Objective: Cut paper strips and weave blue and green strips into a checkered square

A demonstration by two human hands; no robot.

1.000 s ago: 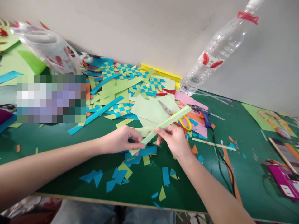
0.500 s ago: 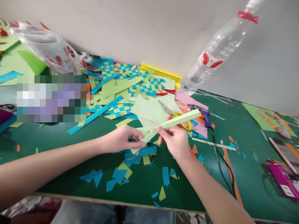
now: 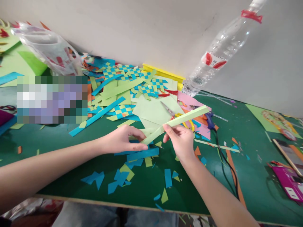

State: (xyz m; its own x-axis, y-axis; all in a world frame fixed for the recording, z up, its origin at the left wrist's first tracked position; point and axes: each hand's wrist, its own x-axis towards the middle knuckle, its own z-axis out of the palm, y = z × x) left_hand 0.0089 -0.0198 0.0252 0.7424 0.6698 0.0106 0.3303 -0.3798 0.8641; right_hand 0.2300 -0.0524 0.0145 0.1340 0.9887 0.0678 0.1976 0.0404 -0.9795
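A long light-green paper strip (image 3: 187, 118) slants up to the right over the table, held in both hands. My left hand (image 3: 121, 138) is closed at its lower-left end, thumb and fingers around it. My right hand (image 3: 181, 140) pinches the strip near its middle between thumb and fingers. Another pale-green length shows behind the strip; whether it is the same piece folded, I cannot tell. Blue paper strips (image 3: 143, 154) lie just below my left hand. Beyond my right hand are scissors (image 3: 193, 125) with yellow and orange handles, partly covered by the strip.
Woven blue-and-green paper pieces (image 3: 123, 111) and loose strips pile up at the back. A clear plastic bottle (image 3: 216, 56) leans at the wall. A purple-handled tool (image 3: 209, 120) with a black cord lies right. Paper scraps (image 3: 120, 177) litter the front. A plastic bag (image 3: 54, 53) stands left.
The green strip has slid up and to the right, with its lower end drawn up to my left fingertips. My right hand has moved slightly right; my left hand has hardly moved.
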